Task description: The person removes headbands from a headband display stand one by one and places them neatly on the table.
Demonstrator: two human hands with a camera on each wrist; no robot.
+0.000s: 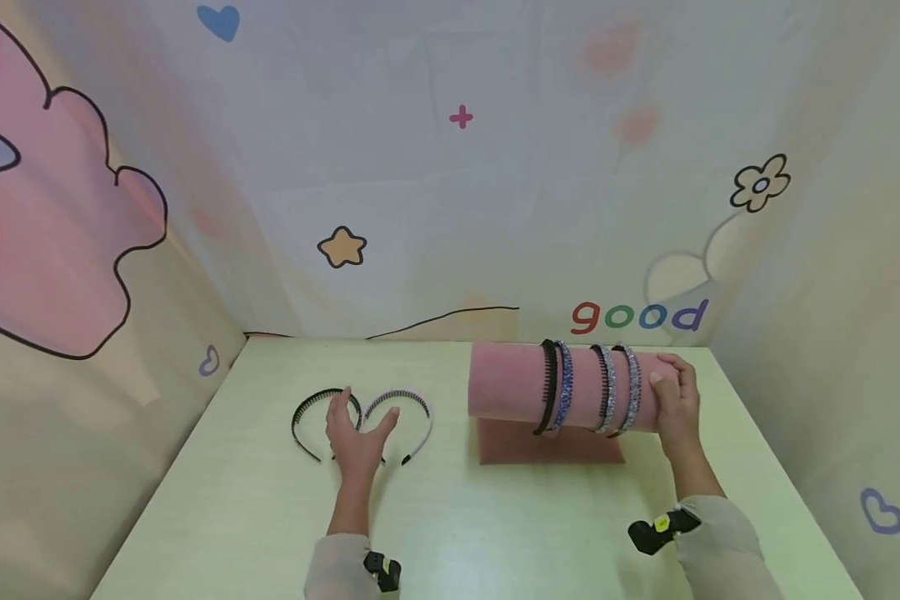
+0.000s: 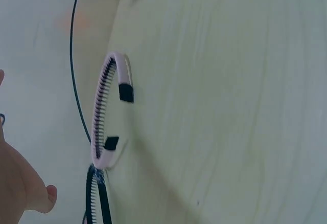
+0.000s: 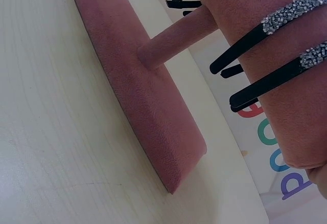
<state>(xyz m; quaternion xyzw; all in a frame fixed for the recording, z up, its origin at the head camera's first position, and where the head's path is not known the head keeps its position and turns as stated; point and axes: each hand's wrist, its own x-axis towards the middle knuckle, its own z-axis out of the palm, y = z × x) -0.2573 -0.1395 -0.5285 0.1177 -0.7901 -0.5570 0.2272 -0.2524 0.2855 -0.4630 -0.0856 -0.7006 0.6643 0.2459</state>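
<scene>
My left hand [image 1: 357, 437] hovers with spread fingers over two headbands lying side by side, one black headband [image 1: 297, 414] and one pale lilac headband [image 1: 422, 404]. The lilac headband [image 2: 95, 116] shows inner teeth and black tips in the left wrist view. On the right, my right hand [image 1: 677, 404] grips the end of a pink velvet roll stand [image 1: 502, 383]. Around the roll sit a black headband [image 1: 549, 387], a blue glittery headband [image 1: 566, 385] and two silver glittery headbands [image 1: 610, 389]. Their open ends hang below the roll in the right wrist view.
The roll stands on a pink post [image 3: 176, 37] over a flat pink base [image 3: 148, 106]. A pale wooden table [image 1: 450, 525] lies beneath everything. Printed cloth walls [image 1: 420, 183] enclose the back and sides, close behind the stand.
</scene>
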